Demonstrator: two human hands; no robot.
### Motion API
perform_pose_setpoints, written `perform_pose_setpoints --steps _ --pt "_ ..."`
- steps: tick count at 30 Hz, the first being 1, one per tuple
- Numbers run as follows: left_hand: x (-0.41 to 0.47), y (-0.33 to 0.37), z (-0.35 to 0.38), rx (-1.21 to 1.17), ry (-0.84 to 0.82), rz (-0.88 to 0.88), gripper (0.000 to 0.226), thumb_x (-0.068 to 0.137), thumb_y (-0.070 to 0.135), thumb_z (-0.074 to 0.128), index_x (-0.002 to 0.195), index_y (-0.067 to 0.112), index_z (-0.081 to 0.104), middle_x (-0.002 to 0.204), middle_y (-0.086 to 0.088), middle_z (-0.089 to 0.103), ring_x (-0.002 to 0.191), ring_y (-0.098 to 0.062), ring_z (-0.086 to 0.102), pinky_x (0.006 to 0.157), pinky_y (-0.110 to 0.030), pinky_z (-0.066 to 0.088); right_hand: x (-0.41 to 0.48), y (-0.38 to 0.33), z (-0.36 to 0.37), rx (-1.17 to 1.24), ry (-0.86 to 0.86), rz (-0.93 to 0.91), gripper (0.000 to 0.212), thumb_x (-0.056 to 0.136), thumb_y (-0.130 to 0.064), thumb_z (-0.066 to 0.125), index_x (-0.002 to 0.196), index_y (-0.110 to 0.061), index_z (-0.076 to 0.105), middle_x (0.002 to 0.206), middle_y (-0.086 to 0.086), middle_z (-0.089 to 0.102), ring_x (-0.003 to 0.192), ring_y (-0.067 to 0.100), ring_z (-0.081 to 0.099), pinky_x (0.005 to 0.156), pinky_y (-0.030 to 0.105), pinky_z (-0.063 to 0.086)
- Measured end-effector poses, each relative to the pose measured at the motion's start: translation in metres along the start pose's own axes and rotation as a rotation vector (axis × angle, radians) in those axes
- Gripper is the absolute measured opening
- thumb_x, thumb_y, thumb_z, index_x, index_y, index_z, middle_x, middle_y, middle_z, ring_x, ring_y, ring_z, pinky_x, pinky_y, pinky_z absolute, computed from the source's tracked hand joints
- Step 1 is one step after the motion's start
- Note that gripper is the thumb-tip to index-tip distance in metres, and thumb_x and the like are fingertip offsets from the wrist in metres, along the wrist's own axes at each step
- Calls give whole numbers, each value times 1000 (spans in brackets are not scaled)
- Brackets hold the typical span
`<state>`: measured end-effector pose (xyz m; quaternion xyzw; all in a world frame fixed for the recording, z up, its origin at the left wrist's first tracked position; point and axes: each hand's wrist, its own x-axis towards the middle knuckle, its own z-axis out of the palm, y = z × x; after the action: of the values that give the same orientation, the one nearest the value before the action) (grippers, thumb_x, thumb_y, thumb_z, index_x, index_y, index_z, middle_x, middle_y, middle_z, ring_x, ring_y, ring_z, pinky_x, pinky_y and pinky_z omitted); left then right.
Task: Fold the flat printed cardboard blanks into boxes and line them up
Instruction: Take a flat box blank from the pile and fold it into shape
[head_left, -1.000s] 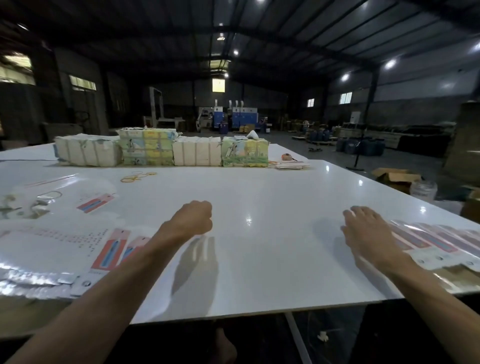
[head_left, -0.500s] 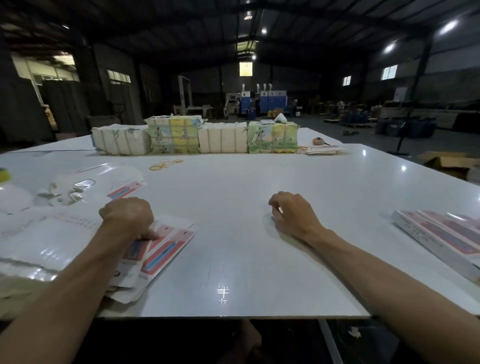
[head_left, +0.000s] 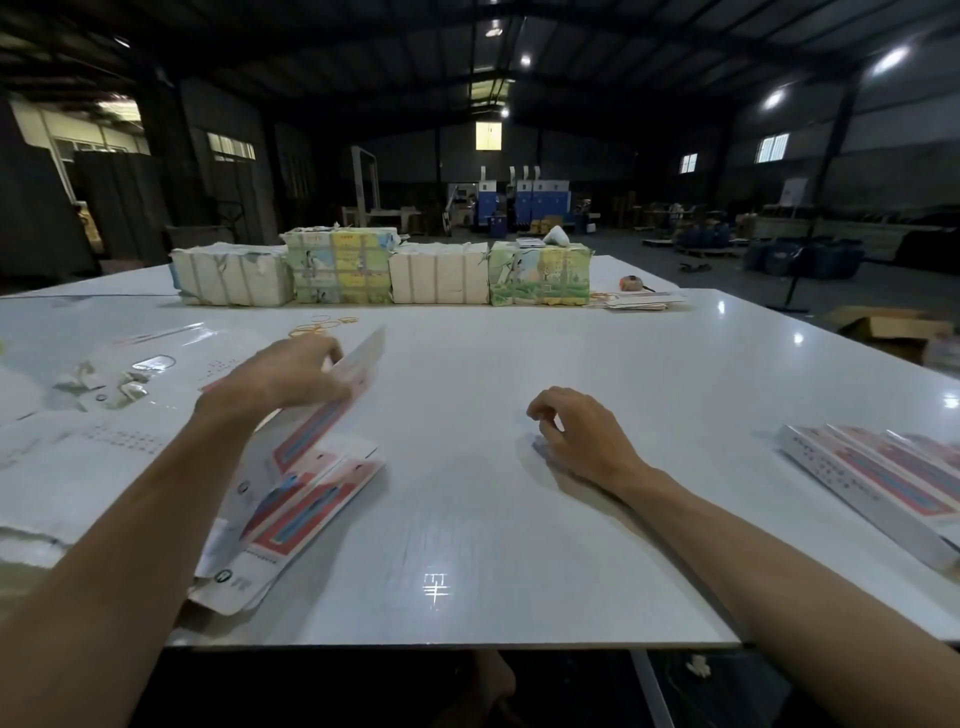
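1 blank (head_left: 358, 364) gripped by L hand (head_left: 280, 371), R hand (head_left: 576, 436) loose, empty, 4 bundles (head_left: 439, 273)

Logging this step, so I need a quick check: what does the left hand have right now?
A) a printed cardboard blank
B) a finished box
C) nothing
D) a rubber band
A: the left hand grips a printed blank, tilted up above the stack of blanks; the rubber bands lie untouched farther back.
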<state>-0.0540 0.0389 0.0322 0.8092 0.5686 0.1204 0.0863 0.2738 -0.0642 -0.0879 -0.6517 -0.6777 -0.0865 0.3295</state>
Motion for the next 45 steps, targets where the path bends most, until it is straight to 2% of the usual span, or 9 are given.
perform_pose_setpoints --steps 8,14,18,23,31,36,40,43,45 --pt "25 118 57 -1152 -498 191 36 104 15 59 137 19 45 118 -23 73 98 -38 78 72 -43 65 8 0 -4 279 304 132 23 100 2 56 113 -12 68 109 -1 70 92 14 65 87 37 57" --pt "24 142 127 -1471 -473 130 62 107 63 37 125 16 73 110 -16 79 89 -34 79 71 -35 63 10 -3 -10 393 408 180 39 110 -17 50 148 -22 45 131 0 56 109 8 60 87 22 56" --pt "18 134 147 -1454 -448 163 75 107 67 25 80 26 81 87 -15 77 68 -29 77 60 -30 60 14 -14 -9 398 244 114 44 110 -30 51 153 -34 39 146 -5 47 119 7 60 82 24 62" --pt "23 132 144 -1480 -376 174 67 110 58 29 74 21 72 76 -11 72 61 -26 73 56 -28 58 33 -19 -19 232 21 73 36 109 -31 52 139 -15 60 137 3 59 113 17 67 92 42 63" --pt "22 129 144 -1583 -458 138 74 107 63 31 67 22 77 72 -10 72 58 -25 73 56 -28 59 36 -21 -13 364 56 58 20 107 -26 59 118 -12 68 129 2 64 100 17 72 79 25 63" --pt "22 132 146 -1585 -640 187 77 105 68 31 100 7 78 93 -22 72 73 -33 73 72 -40 62 39 -17 -17 533 123 179 13 103 -21 65 102 -8 69 130 2 59 109 20 68 86 29 61" --pt "24 135 145 -1544 -766 226 83 102 73 29 115 1 69 96 -21 69 77 -31 69 75 -39 60 38 -12 -31 731 56 295 18 101 -20 70 89 -7 75 138 -4 57 105 27 70 70 33 64" --pt "23 137 140 -1480 -776 311 83 103 72 24 117 3 66 95 -17 71 77 -29 70 73 -37 61 36 -4 -40 921 12 308 23 98 -19 71 91 1 80 137 -6 62 101 27 71 85 53 59" --pt "22 140 137 -1441 -755 325 77 103 72 25 114 5 63 92 -14 69 74 -27 68 70 -37 60 36 -1 -45 1039 -47 296 27 97 -20 70 96 6 79 138 -5 65 106 24 71 95 50 55"
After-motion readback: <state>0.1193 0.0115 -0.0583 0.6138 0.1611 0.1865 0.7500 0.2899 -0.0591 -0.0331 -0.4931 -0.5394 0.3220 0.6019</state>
